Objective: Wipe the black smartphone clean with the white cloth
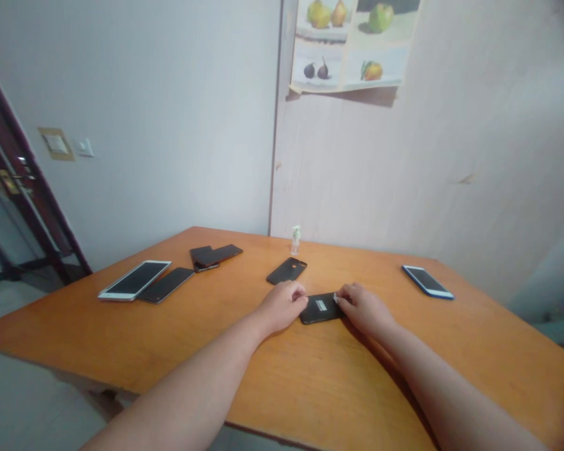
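On the table (282, 388), between both hands, the dark phone (317, 310) lay flat, label up. Left hand (282, 305) gripped its left end, presumably against sliding; right hand (365, 308) pinched a white scrap (336, 298) at its right end. Beyond, the case (284, 270) and bottle (296, 242) limited forward travel. Room for moving: rightward, short of the blue-edged phone (427, 282), and back toward the near edge.

1 head cam, fwd/down view, across table (319, 388)
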{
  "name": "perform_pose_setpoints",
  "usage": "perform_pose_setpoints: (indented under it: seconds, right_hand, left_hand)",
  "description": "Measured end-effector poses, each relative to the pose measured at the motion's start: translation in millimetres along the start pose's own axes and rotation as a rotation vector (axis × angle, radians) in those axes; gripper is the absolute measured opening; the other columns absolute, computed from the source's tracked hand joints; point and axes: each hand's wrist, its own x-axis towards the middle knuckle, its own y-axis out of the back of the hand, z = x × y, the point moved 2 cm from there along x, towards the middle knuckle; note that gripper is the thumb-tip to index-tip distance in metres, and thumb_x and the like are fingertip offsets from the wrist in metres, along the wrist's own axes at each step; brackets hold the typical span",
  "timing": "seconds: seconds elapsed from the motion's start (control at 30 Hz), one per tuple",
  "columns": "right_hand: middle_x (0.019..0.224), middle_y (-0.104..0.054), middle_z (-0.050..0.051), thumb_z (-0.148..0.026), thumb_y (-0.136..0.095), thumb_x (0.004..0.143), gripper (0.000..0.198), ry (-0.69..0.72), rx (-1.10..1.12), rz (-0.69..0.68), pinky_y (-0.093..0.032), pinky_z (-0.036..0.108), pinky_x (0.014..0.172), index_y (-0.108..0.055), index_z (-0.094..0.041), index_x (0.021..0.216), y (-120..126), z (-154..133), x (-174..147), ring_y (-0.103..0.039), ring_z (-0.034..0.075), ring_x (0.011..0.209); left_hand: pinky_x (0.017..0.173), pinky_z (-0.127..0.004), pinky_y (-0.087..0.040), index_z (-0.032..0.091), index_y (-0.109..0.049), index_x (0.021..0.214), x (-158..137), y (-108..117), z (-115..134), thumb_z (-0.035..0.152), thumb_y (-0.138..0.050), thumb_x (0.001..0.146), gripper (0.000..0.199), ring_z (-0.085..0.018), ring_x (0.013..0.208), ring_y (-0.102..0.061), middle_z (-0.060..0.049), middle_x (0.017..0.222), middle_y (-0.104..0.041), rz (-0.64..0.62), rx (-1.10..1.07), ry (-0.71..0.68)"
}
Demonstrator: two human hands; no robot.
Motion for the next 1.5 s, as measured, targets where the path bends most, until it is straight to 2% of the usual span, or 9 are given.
perform_pose_setpoints:
  seconds: [0.13, 0.27, 0.33, 0.43, 0.67, 0.93, 1.13, 1.37, 1.5]
  right_hand:
    - [0.092, -0.07, 0.008, -0.027, -0.048, 0.087, 0.024, 0.018, -0.166, -0.002, -0.042, 0.033, 0.073, -0.07, -0.023, 0.093, 6, -6, -3, -0.06, 0.025, 0.091]
    - [0.101, -0.072, 0.008, -0.027, -0.041, 0.091, 0.032, 0.12, -0.155, -0.086, -0.046, 0.035, 0.079, -0.07, -0.023, 0.104, 2, -27, -16, -0.066, 0.024, 0.089]
    - [0.119, -0.067, 0.009, -0.031, -0.038, 0.094, 0.038, 0.268, -0.116, -0.132, -0.044, 0.039, 0.093, -0.064, -0.023, 0.12, -1, -41, -26, -0.063, 0.025, 0.106]
    - [0.141, -0.052, 0.007, -0.039, -0.033, 0.098, 0.045, 0.405, -0.104, -0.206, -0.029, 0.047, 0.111, -0.051, -0.024, 0.137, -4, -51, -34, -0.044, 0.025, 0.132]
    - [0.14, -0.051, 0.016, -0.036, -0.031, 0.098, 0.049, 0.092, -0.271, -0.206, -0.024, 0.06, 0.11, -0.05, -0.013, 0.137, 1, -16, -20, -0.044, 0.031, 0.131]
    - [0.152, -0.036, 0.009, -0.046, -0.031, 0.098, 0.052, 0.337, -0.093, -0.29, -0.021, 0.052, 0.115, -0.037, -0.026, 0.146, -4, -43, -33, -0.026, 0.026, 0.142]
    - [0.147, -0.041, 0.016, -0.045, -0.029, 0.099, 0.054, 0.159, -0.189, -0.222, -0.023, 0.059, 0.111, -0.044, -0.016, 0.142, -2, -21, -26, -0.032, 0.032, 0.139]
    - [0.153, -0.031, 0.01, -0.051, -0.029, 0.098, 0.058, 0.368, -0.072, -0.339, -0.02, 0.05, 0.116, -0.035, -0.021, 0.148, -1, -51, -36, -0.023, 0.025, 0.143]
    - [0.15, -0.037, 0.014, -0.048, -0.027, 0.099, 0.056, 0.168, -0.162, -0.257, -0.021, 0.056, 0.113, -0.042, -0.017, 0.143, -3, -30, -25, -0.029, 0.029, 0.141]
  left_hand:
    - [0.082, -0.032, -0.046, 0.021, -0.062, 0.098, -3, 1, 5, 0.039, -0.072, 0.066, 0.039, -0.023, 0.093, -0.057, -0.004, 0.097, -0.063, -0.111, 0.235, -0.105]
    - [0.082, -0.034, -0.048, 0.021, -0.059, 0.1, -3, 2, 8, 0.044, -0.073, 0.062, 0.047, -0.025, 0.094, -0.057, -0.006, 0.1, -0.061, -0.145, 0.343, -0.118]
    - [0.082, -0.035, -0.048, 0.021, -0.058, 0.1, -3, 2, 7, 0.046, -0.072, 0.062, 0.047, -0.025, 0.094, -0.057, -0.006, 0.099, -0.061, -0.148, 0.35, -0.116]
    - [0.081, -0.034, -0.048, 0.022, -0.057, 0.1, -3, 3, 6, 0.047, -0.071, 0.063, 0.047, -0.025, 0.094, -0.057, -0.005, 0.099, -0.061, -0.161, 0.338, -0.112]
    - [0.084, -0.033, -0.047, 0.022, -0.058, 0.101, -1, 7, 6, 0.035, -0.07, 0.061, 0.044, -0.025, 0.098, -0.057, -0.005, 0.104, -0.063, -0.245, 0.281, -0.089]
    - [0.085, -0.034, -0.046, 0.024, -0.06, 0.105, -3, 11, 10, 0.034, -0.073, 0.058, 0.049, -0.028, 0.1, -0.056, -0.005, 0.106, -0.063, -0.26, 0.234, -0.078]
    - [0.086, -0.035, -0.045, 0.023, -0.059, 0.104, -2, 10, 10, 0.037, -0.075, 0.059, 0.05, -0.028, 0.101, -0.055, -0.006, 0.107, -0.062, -0.267, 0.263, -0.081]
    - [0.084, -0.035, -0.045, 0.022, -0.058, 0.1, -2, 10, 11, 0.04, -0.074, 0.059, 0.047, -0.028, 0.099, -0.055, -0.007, 0.104, -0.061, -0.267, 0.266, -0.091]
    - [0.084, -0.035, -0.045, 0.023, -0.058, 0.099, -2, 9, 10, 0.038, -0.076, 0.058, 0.048, -0.028, 0.099, -0.055, -0.006, 0.104, -0.062, -0.246, 0.264, -0.08]
